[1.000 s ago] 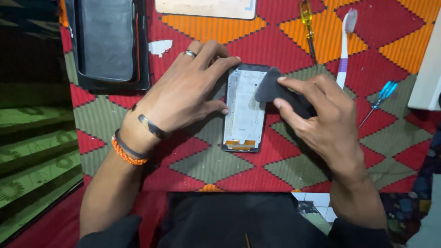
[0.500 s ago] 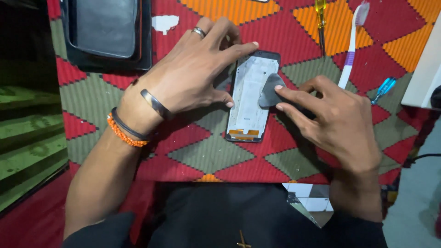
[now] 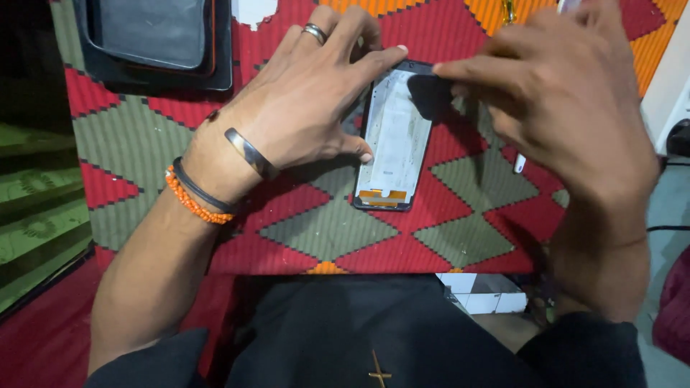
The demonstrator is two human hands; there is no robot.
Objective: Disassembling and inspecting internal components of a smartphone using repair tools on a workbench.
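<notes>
**A:** Head camera, looking straight down. What have your hands got?

**B:** My left hand [image 3: 309, 108] is spread over the left side of the phone frame [image 3: 394, 140]. The fingers [image 3: 374, 61] are splayed, not curled around anything: the forefinger tip presses on the frame's top left corner, the thumb tip rests against its left edge lower down. So it pins, it does not grip.

**A:** And the right?

**B:** My right hand [image 3: 568, 108] hangs over the frame's top right corner. Its fingers are pinched close together on a dark flat piece [image 3: 430, 93] that lies on the upper part of the frame. How tightly they hold it I cannot tell, the hand covers most of the piece.

**A:** Where does the frame lie?

**B:** Flat on the surface, on a woven mat [image 3: 323, 230] with red, olive and orange diamonds, lengthwise away from me. The inside faces up, pale grey, with an orange strip [image 3: 382, 195] near the end closest to me.

**A:** Anything about it?

**B:** A black tray [image 3: 154, 75] at the far left of the mat, well apart from the frame. A white stick [image 3: 519, 164] peeks out from under my right hand. On my left wrist sit a metal bangle [image 3: 250, 153], a black band and orange beads [image 3: 188, 201]; a ring [image 3: 314, 32] is on one finger.
</notes>
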